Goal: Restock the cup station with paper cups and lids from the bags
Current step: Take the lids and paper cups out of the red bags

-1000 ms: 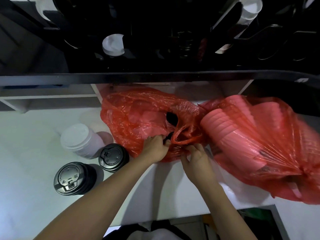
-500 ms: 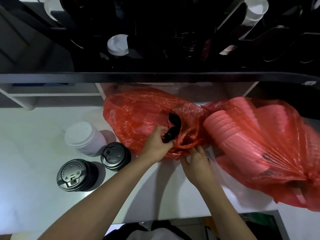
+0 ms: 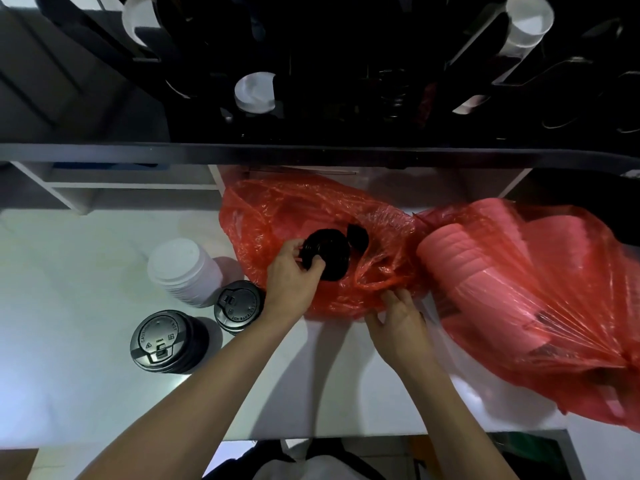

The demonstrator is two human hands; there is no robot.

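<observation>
Head view shows two red plastic bags lying on a white counter (image 3: 86,358), and everything here is placed relative to the left red bag (image 3: 277,216), the one being emptied. The left hand (image 3: 291,285) sits at this bag's mouth with its fingers (image 3: 317,263) and thumb curled around a stack of black lids (image 3: 325,254), which is partly out of the opening. The stack lies on its side, its near end wrapped by the fingers and its far end poking toward the bag's middle. Just beyond it another black lid (image 3: 358,233) shows inside the opening, untouched.

The right hand (image 3: 398,320) rests at the bag's near right edge, fingers loosely spread and touching the plastic; I judge it steadies the bag so the lids slide free without dragging it along. Whether it pinches the film I cannot tell.

To the left of the bag stand a stack of white lids (image 3: 183,268) and two stacks of black lids, the nearer (image 3: 239,304) just beside the bag and the other (image 3: 162,341) further left, probably set aside for loading. To the bag's right, touching it, lies the second red bag (image 3: 536,289) full of stacked cups. Beyond the bag rises the dark cup station (image 3: 346,64), holding a few white cups.
</observation>
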